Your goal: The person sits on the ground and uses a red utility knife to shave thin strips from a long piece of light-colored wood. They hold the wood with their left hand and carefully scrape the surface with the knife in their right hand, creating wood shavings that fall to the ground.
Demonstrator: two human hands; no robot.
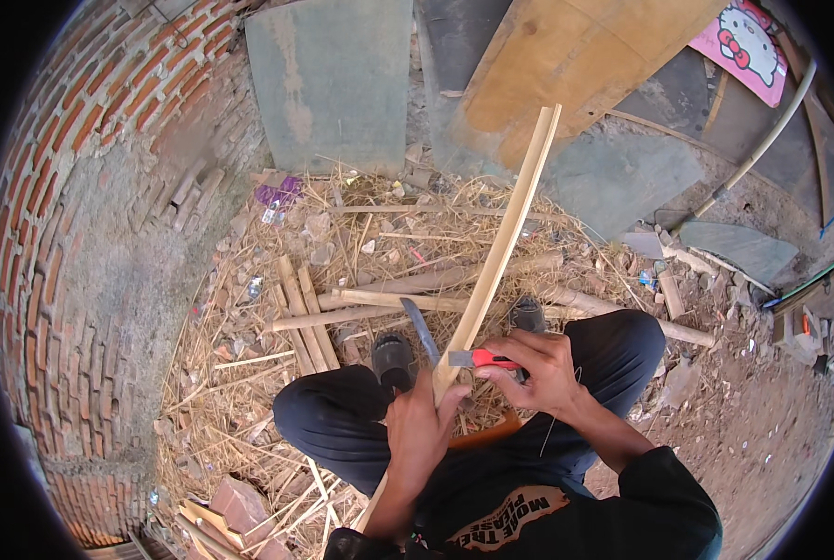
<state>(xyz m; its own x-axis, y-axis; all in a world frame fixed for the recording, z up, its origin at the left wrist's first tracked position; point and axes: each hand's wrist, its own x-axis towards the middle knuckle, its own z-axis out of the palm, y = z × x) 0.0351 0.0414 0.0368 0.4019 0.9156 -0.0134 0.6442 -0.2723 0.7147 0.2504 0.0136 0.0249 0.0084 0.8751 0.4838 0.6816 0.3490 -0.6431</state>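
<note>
A long, pale split-bamboo strip (pixel 506 243) runs from between my legs up toward the far boards. My left hand (pixel 419 425) is closed round its lower part. In my right hand (pixel 540 369) is a red and black utility knife (pixel 488 358), gripped with the thumb along it. Its flat blade lies across the strip just above my left hand, touching or very close to it. Beside the strip, near my left shoe, a dark curved metal blade (pixel 420 329) sticks up; its lower end is hidden behind my left hand.
Bamboo poles (pixel 408 282) and split pieces (pixel 303 313) lie on straw and rubble before my feet. A brick wall (pixel 90 280) rises at left. Grey boards (pixel 333 89), a brown panel (pixel 580 56) and a pink picture board (pixel 743 47) lean at the back.
</note>
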